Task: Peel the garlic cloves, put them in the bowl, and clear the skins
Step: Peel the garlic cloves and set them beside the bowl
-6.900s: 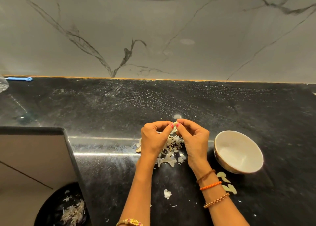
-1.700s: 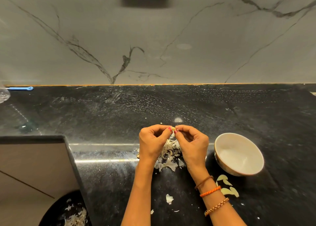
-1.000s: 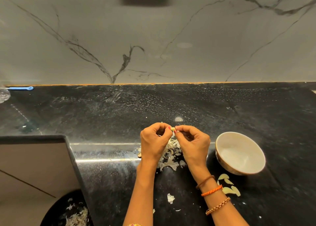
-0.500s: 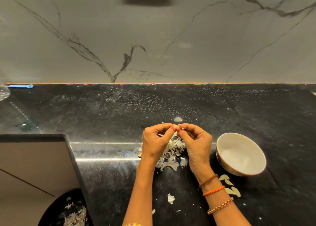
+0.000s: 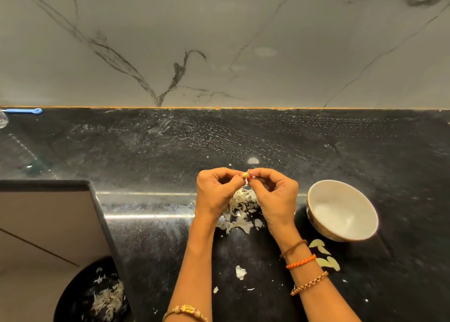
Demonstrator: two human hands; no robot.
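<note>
Two hands meet above the black countertop point(image 5: 243, 141), each pinching the same single garlic clove point(image 5: 245, 174) between thumb and fingertips: the left hand point(image 5: 215, 191) grips it from the left, the right hand point(image 5: 276, 195) from the right, fingers of both curled in. Directly beneath them lies one heap of pale skins point(image 5: 239, 211) on the counter, with one larger loose skin scrap point(image 5: 240, 271) nearer the person and a few tiny flecks around it. One white bowl point(image 5: 342, 211) stands just right of the right hand; its inside looks bare. Near the bowl's front edge, partly behind the right wrist, lie about four peeled cloves point(image 5: 325, 257) on the counter, outside the bowl. The right wrist wears three bands, the left wrist one. At lower left, below the counter's edge, one dark bin point(image 5: 73, 297) holds more skins. One blue strip point(image 5: 23, 111) lies at the far left against the marble wall point(image 5: 219, 41).
</note>
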